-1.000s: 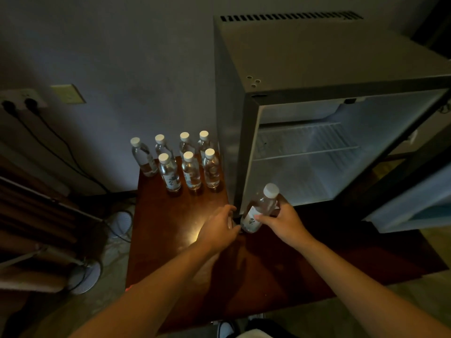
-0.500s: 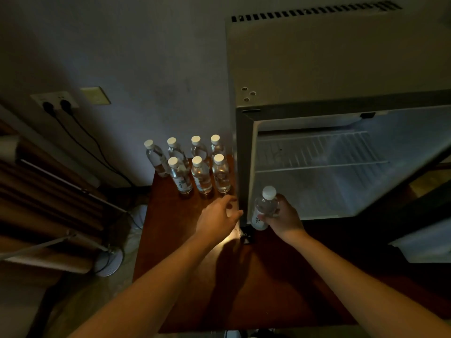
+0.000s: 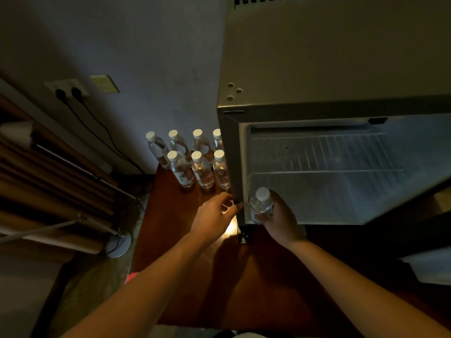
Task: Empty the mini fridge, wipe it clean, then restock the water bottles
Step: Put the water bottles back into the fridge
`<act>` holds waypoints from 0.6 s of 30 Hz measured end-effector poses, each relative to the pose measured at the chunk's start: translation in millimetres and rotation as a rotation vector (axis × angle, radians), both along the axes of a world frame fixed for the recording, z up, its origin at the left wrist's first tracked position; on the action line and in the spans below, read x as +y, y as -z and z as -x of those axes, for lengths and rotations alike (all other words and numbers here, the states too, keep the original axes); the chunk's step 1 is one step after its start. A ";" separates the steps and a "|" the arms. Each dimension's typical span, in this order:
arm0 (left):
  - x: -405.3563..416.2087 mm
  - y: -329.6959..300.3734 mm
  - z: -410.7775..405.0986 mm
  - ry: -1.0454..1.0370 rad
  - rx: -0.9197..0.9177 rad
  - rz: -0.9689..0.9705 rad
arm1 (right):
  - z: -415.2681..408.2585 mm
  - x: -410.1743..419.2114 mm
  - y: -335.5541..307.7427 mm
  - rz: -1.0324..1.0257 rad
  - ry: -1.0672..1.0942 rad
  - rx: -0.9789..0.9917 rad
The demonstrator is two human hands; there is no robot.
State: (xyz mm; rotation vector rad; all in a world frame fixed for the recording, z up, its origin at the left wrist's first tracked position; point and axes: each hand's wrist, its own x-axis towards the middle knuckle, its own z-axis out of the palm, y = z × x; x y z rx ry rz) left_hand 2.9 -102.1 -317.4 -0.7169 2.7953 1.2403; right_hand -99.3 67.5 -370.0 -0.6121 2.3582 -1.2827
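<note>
The right hand (image 3: 278, 215) is curled round a water bottle (image 3: 261, 204), fingers and thumb wrapped on its clear body, white cap upward; the bottle is held just inside the near left corner of the open mini fridge (image 3: 329, 69), low at the front lip of the compartment; whether its base touches the fridge floor I cannot tell. The left hand (image 3: 214, 214) holds nothing; its fingers are loosely bent and spread, their tips close to, perhaps touching, the fridge's left front edge, though I cannot tell which.

Inside the fridge a wire shelf (image 3: 324, 154) spans the compartment above the held bottle; the rest of the interior is pale and dim. To the left of the fridge, on the far part of the reddish-brown tabletop (image 3: 170, 276), seven more bottles (image 3: 192, 162) stand upright in two rows, white-capped, just beside the fridge's side wall and beyond the left hand. On the wall farther left, two dark plugs sit in a socket (image 3: 68, 90), their cables trailing down; a yellowish switch plate (image 3: 105, 83) is just to its right.
</note>
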 end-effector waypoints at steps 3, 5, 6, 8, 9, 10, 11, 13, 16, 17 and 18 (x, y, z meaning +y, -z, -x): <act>-0.1 -1.4 0.9 0.000 -0.028 -0.003 | 1.9 1.7 5.3 -0.012 -0.021 0.013; -0.2 -2.2 1.9 -0.001 -0.045 0.006 | 5.1 2.2 5.6 -0.010 -0.034 0.024; -0.2 -2.3 1.8 -0.004 -0.049 0.008 | 7.0 2.0 6.3 -0.007 -0.036 0.028; 0.5 -1.8 -0.1 -0.010 -0.053 0.016 | 9.7 1.0 7.9 -0.008 -0.038 0.029; 0.6 -1.6 -1.3 -0.009 -0.056 0.023 | 11.5 -0.1 8.2 -0.011 -0.039 0.030; 0.5 -1.3 -2.4 -0.009 -0.058 0.032 | 14.2 -1.5 9.0 -0.019 -0.043 0.032; 0.9 -1.7 -3.2 -0.009 -0.060 0.041 | 17.7 -2.8 10.5 -0.022 -0.050 0.036; 1.1 -2.7 -4.3 -0.013 -0.071 0.050 | 26.9 -5.6 13.5 -0.026 -0.067 0.038; 3.9 -5.4 -5.3 -0.013 -0.064 0.051 | 43.5 -11.1 12.9 -0.037 -0.065 0.013; 5.1 -5.9 -5.9 -0.016 -0.062 0.047 | 48.1 -13.1 12.2 -0.042 -0.064 0.004; 6.0 -6.5 -6.1 -0.020 -0.060 0.040 | 51.7 -14.9 10.5 -0.047 -0.065 -0.001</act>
